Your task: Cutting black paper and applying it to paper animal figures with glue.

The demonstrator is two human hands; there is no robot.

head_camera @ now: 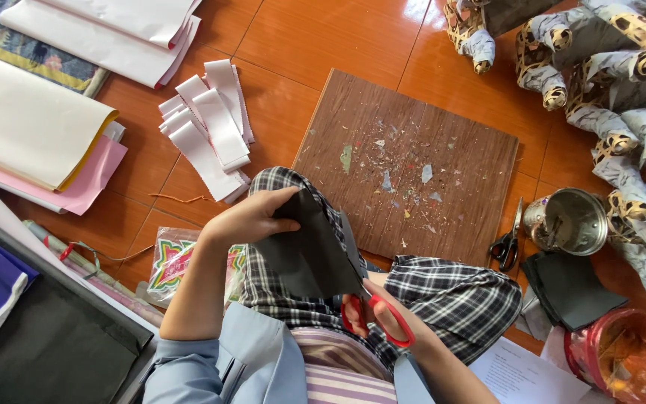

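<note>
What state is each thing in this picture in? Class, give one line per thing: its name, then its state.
Left hand: gripping the black sheet's upper edge.
Right hand: in the red scissors' handles.
Black sheet: held up, being cut.
Red scissors: blades in the sheet.
Black scissors: lying unused on the floor.
Wooden board: flat, littered with scraps.
Metal tin: tipped on its side, open.
White strips: piled loosely.

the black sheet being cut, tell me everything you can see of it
The black sheet of thin, matte paper-like material is held up over the person's lap, above checked trousers. It looks folded or doubled, with a pointed upper corner and straight edges. The left hand pinches its upper left edge, thumb on top. The red-handled scissors in the right hand meet its lower right edge, blades mostly hidden behind it. It is tilted, not flat.
</note>
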